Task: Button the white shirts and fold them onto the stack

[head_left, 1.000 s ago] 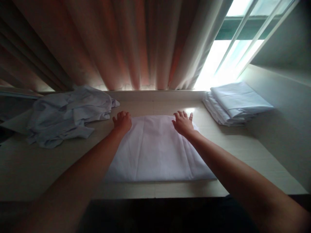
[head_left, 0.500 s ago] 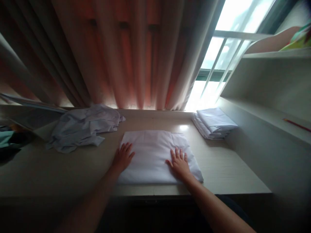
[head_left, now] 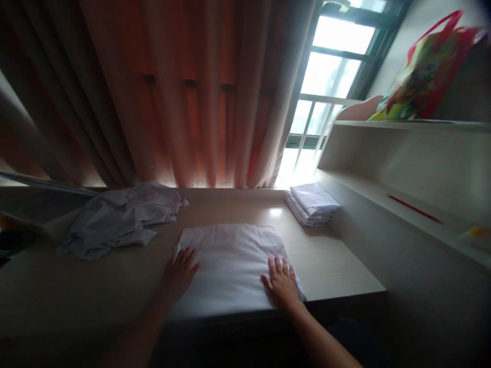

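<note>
A folded white cloth garment (head_left: 230,266) lies flat on the pale desk (head_left: 215,207), close to its front edge. My left hand (head_left: 180,271) rests with fingers spread on the cloth's left edge. On its right side my right hand (head_left: 282,280) lies palm down, fingers apart, partly hiding the right edge. Neither hand grips the fabric. Which kind of garment it is, I cannot tell.
A crumpled heap of white cloth (head_left: 126,217) lies at the back left. Folded white cloths (head_left: 312,204) are stacked at the back right, beside a shelf unit (head_left: 356,225) holding a red pencil (head_left: 414,208) and a colourful bag (head_left: 422,76). A curtain (head_left: 199,102) hangs behind.
The camera view has tilted up and turned right, showing more of the shelf and bag. My right hand sits nearer the cloth's right edge. Both hands stay flat on it.
</note>
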The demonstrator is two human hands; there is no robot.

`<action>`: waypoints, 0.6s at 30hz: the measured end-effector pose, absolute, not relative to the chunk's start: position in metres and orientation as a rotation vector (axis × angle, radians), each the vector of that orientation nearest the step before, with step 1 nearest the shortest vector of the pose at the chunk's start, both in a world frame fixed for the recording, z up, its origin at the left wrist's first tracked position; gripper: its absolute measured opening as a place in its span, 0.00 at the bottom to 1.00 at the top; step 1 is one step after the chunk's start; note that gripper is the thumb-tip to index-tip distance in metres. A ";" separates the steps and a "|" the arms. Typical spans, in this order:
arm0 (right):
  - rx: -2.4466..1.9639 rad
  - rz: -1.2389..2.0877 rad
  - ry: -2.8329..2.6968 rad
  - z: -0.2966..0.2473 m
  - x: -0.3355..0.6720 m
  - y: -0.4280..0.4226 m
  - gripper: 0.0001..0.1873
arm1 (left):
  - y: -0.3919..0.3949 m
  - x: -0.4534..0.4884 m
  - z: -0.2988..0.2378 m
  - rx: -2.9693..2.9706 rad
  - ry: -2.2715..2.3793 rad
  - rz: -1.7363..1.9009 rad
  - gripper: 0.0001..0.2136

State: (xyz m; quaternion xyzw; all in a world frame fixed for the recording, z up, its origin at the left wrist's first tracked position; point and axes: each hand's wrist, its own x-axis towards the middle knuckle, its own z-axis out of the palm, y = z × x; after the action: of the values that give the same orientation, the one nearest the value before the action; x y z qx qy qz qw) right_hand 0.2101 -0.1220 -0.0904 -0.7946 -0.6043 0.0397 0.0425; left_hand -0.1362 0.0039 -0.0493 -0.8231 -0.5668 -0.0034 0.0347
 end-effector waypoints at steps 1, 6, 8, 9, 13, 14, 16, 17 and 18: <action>-2.447 0.140 -1.838 -0.090 0.210 -0.123 0.40 | 0.003 -0.136 -0.048 -2.521 -1.783 0.029 0.27; -2.480 0.179 -1.777 -0.087 0.206 -0.122 0.40 | -0.014 -0.113 -0.042 -2.434 -1.907 0.068 0.27; -2.462 0.139 -1.768 -0.085 0.194 -0.119 0.39 | -0.033 -0.087 -0.044 -2.491 -1.880 -0.006 0.27; -2.421 0.116 -1.791 -0.083 0.184 -0.117 0.37 | -0.043 -0.072 -0.047 -2.554 -1.835 -0.051 0.27; -2.142 0.136 -1.961 -0.083 0.134 -0.108 0.31 | -0.076 -0.016 -0.066 -2.789 -1.621 -0.214 0.27; -2.118 0.171 -1.970 -0.084 0.125 -0.107 0.30 | -0.079 -0.010 -0.070 -2.800 -1.631 -0.229 0.27; -2.106 0.232 -1.987 -0.086 0.117 -0.107 0.30 | -0.079 -0.014 -0.075 -2.808 -1.626 -0.249 0.26; -2.111 0.248 -1.993 -0.087 0.120 -0.108 0.31 | -0.077 -0.023 -0.076 -2.804 -1.616 -0.251 0.26; -2.121 0.250 -1.996 -0.087 0.126 -0.109 0.31 | -0.073 -0.036 -0.076 -2.796 -1.600 -0.247 0.25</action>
State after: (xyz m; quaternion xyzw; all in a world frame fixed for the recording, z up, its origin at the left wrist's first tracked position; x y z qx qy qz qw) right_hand 0.1262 -0.1095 -0.0874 -0.7213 -0.6787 0.0851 0.1092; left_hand -0.0362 -0.0731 -0.0757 -0.8645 -0.4948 -0.0763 -0.0445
